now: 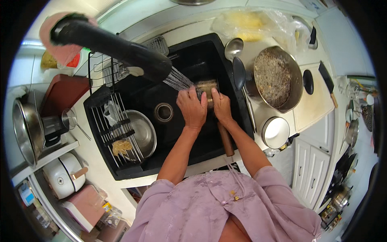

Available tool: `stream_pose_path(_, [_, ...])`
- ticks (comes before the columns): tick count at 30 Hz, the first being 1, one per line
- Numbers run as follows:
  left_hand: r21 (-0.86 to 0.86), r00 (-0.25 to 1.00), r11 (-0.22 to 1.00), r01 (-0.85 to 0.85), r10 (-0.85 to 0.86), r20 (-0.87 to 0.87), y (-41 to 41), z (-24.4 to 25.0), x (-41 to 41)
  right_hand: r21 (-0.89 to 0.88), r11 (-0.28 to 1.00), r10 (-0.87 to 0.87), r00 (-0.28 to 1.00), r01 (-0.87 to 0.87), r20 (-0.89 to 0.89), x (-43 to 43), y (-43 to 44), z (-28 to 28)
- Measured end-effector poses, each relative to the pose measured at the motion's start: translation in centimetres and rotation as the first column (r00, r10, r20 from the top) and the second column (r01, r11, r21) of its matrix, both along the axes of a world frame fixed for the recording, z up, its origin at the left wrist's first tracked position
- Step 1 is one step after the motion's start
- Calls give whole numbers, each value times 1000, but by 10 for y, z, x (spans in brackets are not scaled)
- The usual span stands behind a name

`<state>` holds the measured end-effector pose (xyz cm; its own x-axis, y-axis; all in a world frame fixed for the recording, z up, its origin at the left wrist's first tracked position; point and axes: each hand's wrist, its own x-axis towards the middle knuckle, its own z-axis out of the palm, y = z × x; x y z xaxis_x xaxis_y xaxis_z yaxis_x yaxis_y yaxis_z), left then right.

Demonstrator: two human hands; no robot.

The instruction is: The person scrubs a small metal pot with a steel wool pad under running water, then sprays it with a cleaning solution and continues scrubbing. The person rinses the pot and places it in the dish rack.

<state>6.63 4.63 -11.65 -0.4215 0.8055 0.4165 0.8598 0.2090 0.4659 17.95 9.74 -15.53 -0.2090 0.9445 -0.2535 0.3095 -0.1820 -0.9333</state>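
A small metal pot (208, 86) is tipped on its side over the black sink (193, 133), and its wooden handle (226, 142) points toward me. My right hand (223, 106) grips the pot near the handle end. At the pot's left side is my left hand (192, 106), fingers bent against it; whether they hold something dark there is hidden. Water (180, 79) sprays from the black faucet (121, 50) onto the pot and my left fingers. Left of my left hand lies the sink drain (164, 112).
A metal drying rack (121, 130) with a tan scrubber (121, 147) lies across the sink's left, above a steel bowl (143, 133). Along the right edge sit a ladle (234, 48), a black spoon (239, 73), a large filled pot (272, 78), white bowls (275, 132) and a cleaver (326, 77).
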Motion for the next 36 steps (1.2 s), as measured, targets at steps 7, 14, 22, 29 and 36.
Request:
stream_pose_path(7, [-351, 988, 936, -43, 91, 123, 30, 7, 1, -3, 998, 65, 992, -66, -106, 4, 3, 13])
stream_pose_path(14, [-754, 988, 644, 134, -30, 150, 127, -63, -79, -147, 986, 51, 979, -81, -198, 3, 1, 21])
stream_pose_path(22, [-608, 978, 767, 207, -180, 105, 52, -42, -54, -189, 971, 128, 984, -149, -121, 17, 11, 5])
stream_pose_path(29, [-378, 995, 925, -33, 66, 73, 49, -9, -10, -206, 975, 34, 976, -79, -215, 4, 18, -6])
stream_pose_path(36, [-649, 894, 634, 420, -167, 415, 107, -116, -107, -303, 937, 116, 972, -175, -203, 11, 2, 31])
